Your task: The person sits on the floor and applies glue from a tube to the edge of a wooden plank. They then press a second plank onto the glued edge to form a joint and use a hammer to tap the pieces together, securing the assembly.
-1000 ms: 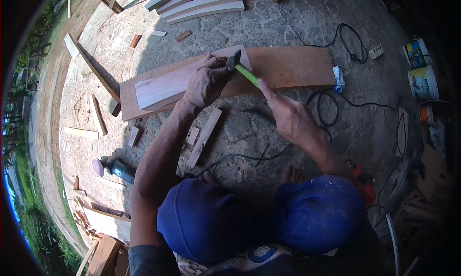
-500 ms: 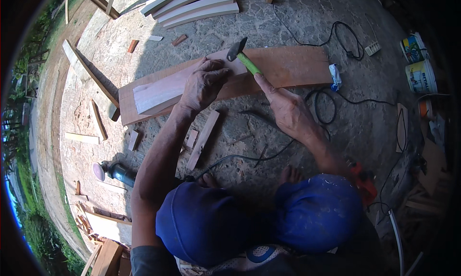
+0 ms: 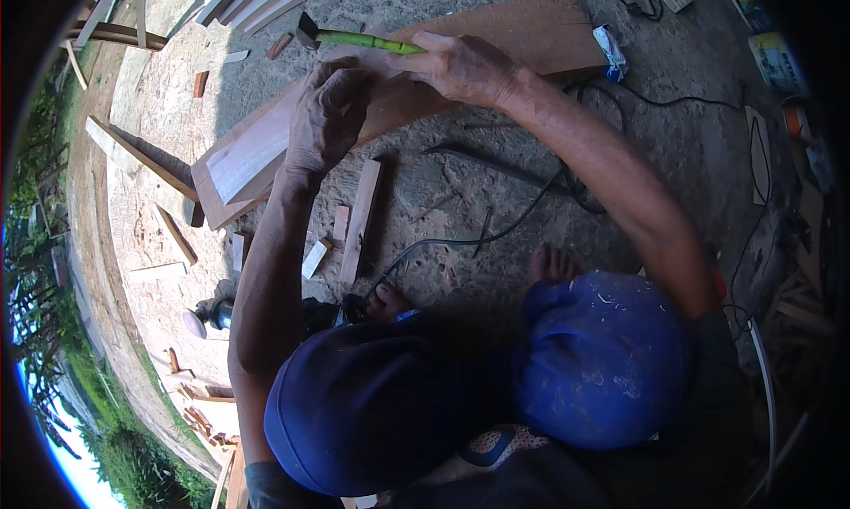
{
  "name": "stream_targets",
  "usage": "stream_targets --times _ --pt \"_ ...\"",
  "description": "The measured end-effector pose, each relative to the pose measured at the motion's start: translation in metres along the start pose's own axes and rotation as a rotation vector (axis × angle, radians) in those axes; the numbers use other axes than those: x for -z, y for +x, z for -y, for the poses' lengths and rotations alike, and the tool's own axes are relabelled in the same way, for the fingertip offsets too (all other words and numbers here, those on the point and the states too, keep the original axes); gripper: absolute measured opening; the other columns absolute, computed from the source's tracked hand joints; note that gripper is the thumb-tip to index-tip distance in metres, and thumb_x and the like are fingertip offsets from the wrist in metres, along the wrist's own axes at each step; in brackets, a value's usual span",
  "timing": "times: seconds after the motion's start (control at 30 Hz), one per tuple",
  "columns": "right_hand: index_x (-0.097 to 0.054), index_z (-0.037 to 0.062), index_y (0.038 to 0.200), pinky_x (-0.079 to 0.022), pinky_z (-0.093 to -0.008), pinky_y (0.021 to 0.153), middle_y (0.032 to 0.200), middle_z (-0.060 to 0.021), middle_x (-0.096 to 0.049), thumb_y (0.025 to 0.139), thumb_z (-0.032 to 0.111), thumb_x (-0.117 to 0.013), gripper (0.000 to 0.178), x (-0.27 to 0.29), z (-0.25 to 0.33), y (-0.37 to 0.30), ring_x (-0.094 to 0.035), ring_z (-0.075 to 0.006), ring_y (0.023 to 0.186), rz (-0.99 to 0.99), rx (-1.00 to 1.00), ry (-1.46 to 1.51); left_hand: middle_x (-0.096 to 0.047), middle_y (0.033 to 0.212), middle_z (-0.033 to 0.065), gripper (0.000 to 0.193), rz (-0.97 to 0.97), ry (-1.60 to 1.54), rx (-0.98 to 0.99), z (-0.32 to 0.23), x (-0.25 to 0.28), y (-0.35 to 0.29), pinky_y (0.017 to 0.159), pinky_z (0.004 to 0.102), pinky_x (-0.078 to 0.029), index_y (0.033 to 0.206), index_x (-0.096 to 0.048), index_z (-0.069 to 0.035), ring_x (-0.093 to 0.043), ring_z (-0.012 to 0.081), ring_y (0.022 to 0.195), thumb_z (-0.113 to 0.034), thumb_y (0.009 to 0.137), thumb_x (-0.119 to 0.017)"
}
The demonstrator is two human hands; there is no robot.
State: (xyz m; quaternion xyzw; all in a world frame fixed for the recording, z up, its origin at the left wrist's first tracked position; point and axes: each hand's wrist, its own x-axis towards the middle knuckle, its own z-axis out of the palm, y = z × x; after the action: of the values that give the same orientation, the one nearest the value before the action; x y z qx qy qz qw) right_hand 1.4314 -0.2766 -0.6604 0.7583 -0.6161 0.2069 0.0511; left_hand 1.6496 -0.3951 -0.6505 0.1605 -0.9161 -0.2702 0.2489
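My right hand (image 3: 469,68) grips the green handle of a hammer (image 3: 367,41). The handle lies almost level, and its dark head points left, just beyond my other hand. My left hand (image 3: 326,118) is closed, fingers curled and pinched together, over a pale narrow board (image 3: 251,158). Whatever is between those fingers, if anything, is hidden. The pale board rests on top of a wider brown plank (image 3: 540,33), which lies slanted across the rough floor.
Offcuts such as a long wood strip (image 3: 361,221) lie on the near side of the plank. A black cable (image 3: 460,241) snakes over the floor. Curved boards (image 3: 274,4) are at the far left, a power tool (image 3: 212,317) by my left forearm, a crumpled white packet (image 3: 611,53) at the plank's right end.
The hammer has swung from upright to nearly level, its head now further left. My right hand has moved up and left. The view has shifted, and my left hand stays closed over the board.
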Motion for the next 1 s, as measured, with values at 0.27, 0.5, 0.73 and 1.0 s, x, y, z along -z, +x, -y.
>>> stream_targets --times 0.27,0.5,0.73,1.0 --pt "-0.065 0.0185 0.131 -0.064 -0.0361 0.074 0.102 -0.0089 -0.064 0.092 0.013 -0.068 0.039 -0.023 0.000 -0.002 -0.073 -0.0262 0.089 -0.081 0.030 0.040 -0.053 0.139 0.0185 0.055 -0.210 0.238 0.074 0.002 0.029 -0.043 0.106 0.0482 -0.043 0.134 -0.059 -0.013 -0.051 0.0406 0.128 -0.010 0.082 -0.076" --pt "-0.062 0.0199 0.134 -0.062 -0.0385 0.088 0.111 -0.0131 -0.068 0.093 0.014 -0.069 0.042 -0.039 -0.008 0.000 -0.071 -0.0320 0.101 -0.144 0.037 0.157 -0.033 0.156 0.0238 0.063 -0.547 0.032 0.445 0.039 0.095 -0.151 0.118 0.0508 -0.030 0.146 -0.049 -0.010 -0.030 0.0390 0.148 -0.018 0.089 -0.075" --pt "-0.057 0.0205 0.134 -0.060 -0.0406 0.093 0.118 -0.0131 -0.068 0.096 0.018 -0.066 0.039 -0.034 -0.009 -0.007 -0.070 -0.0311 0.107 -0.016 -0.067 0.281 -0.032 0.162 0.0151 0.071 -0.420 -0.398 0.576 0.053 0.088 -0.185 0.113 0.0430 -0.040 0.157 -0.030 -0.006 -0.041 0.0322 0.143 -0.004 0.096 -0.065" --pt "-0.052 0.0071 0.137 -0.055 -0.0409 0.092 0.126 -0.0229 -0.064 0.094 0.004 -0.066 0.046 -0.030 -0.010 0.001 -0.065 -0.0356 0.116 -0.027 0.002 0.654 -0.041 0.159 0.0088 0.066 -0.109 0.388 0.285 0.083 0.114 -0.199 0.086 0.0353 -0.058 0.150 -0.047 -0.012 -0.067 0.0248 0.115 0.012 0.089 -0.056"
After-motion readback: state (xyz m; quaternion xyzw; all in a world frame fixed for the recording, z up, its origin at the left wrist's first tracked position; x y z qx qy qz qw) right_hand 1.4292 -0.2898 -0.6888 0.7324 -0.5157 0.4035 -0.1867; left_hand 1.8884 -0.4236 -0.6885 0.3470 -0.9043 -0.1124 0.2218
